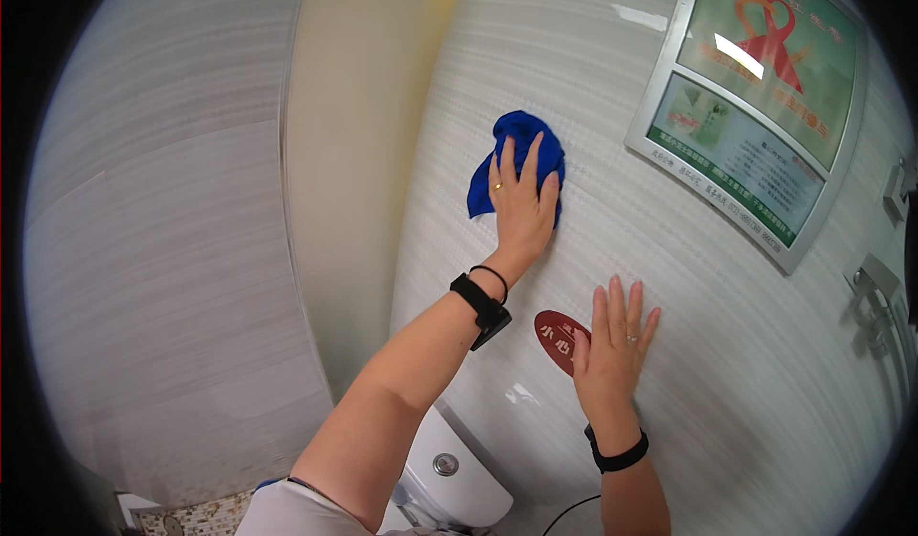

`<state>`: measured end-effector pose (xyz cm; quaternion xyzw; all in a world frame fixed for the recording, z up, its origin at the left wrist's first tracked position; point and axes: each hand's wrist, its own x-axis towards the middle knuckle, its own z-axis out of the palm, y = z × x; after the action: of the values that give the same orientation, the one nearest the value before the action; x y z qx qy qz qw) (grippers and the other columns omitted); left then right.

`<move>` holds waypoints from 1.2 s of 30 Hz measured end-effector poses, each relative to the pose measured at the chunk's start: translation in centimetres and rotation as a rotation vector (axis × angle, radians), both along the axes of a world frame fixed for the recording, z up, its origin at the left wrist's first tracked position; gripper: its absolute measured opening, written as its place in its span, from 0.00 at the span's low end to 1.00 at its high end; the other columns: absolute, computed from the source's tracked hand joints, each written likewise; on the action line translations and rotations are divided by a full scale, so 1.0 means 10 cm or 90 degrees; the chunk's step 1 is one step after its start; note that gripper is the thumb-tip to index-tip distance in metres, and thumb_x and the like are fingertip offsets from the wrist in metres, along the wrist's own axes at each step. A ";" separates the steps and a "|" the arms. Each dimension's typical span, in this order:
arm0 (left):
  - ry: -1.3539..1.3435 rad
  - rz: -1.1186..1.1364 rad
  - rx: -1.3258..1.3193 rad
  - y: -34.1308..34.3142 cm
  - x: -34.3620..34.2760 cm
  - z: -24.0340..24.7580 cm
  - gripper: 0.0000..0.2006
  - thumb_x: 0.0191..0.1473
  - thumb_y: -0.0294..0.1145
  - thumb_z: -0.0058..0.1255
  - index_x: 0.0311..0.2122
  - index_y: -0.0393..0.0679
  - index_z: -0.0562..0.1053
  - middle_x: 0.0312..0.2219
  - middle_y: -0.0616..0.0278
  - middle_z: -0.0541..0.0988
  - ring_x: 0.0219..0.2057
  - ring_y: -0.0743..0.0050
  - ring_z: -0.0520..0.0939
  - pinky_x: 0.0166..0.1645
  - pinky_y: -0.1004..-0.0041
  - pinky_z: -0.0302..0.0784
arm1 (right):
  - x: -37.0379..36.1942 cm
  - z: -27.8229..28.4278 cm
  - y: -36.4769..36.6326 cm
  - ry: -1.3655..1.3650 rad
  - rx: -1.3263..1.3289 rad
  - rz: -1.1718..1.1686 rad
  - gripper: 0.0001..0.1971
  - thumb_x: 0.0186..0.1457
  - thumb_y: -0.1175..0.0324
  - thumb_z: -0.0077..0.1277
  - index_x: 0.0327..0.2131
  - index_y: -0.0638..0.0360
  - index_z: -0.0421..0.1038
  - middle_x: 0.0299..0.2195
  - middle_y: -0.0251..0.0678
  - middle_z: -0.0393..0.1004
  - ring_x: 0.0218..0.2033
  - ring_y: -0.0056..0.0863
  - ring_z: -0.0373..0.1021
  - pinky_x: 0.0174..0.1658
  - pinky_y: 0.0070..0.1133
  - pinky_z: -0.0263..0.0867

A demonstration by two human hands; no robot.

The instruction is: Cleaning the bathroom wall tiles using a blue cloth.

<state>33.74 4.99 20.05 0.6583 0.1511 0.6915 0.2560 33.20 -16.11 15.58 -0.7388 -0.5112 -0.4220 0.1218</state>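
Left arm (pixel 378 397) slants upward, left hand (pixel 522 213) spread over blue cloth (pixel 517 127), apart from splayed right hand (pixel 610 364).

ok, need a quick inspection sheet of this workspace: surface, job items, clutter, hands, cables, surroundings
Surface: streaked white panel, bright light reflections on it, red oval sticker low down.
Job items: blue cloth, crumpled, against the panel.
Clutter: nothing seen.
Hands: left hand spread over the cloth; right hand spread at the panel, thumb overlapping the sticker in view. Black band on each wrist.
Cables: thin black cord at the lower edge; where it leads cannot be told.
Surroundings: white toilet tank with round metal button below; framed poster upper right; metal handle far right; grey panel at left.
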 end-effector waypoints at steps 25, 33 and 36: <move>0.038 -0.040 0.144 -0.80 -0.02 -0.26 0.27 0.50 0.33 0.49 0.58 0.51 0.61 0.58 0.43 0.52 0.59 0.35 0.48 0.60 0.45 0.41 | 0.14 -0.06 -0.23 -0.024 -0.021 -0.051 0.28 0.51 0.70 0.49 0.56 0.63 0.58 0.59 0.36 0.54 0.62 0.39 0.46 0.60 0.44 0.41; -0.011 0.005 0.132 -0.67 0.05 -0.18 0.28 0.48 0.27 0.48 0.57 0.50 0.62 0.57 0.44 0.54 0.56 0.37 0.53 0.60 0.49 0.45 | 0.00 0.06 -0.41 0.010 -0.040 0.003 0.23 0.50 0.69 0.50 0.50 0.66 0.63 0.57 0.42 0.57 0.61 0.42 0.47 0.61 0.43 0.42; -0.091 0.022 0.177 -0.34 0.14 0.45 0.26 0.50 0.28 0.45 0.57 0.50 0.61 0.57 0.45 0.56 0.55 0.35 0.55 0.60 0.50 0.45 | 0.01 0.05 -0.55 0.020 -0.035 0.015 0.22 0.50 0.70 0.51 0.49 0.66 0.64 0.56 0.43 0.58 0.61 0.42 0.48 0.61 0.42 0.42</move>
<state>35.13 1.56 24.58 0.6336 0.0466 0.7554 0.1605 33.26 -21.65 16.06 -0.7423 -0.5292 -0.3948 0.1142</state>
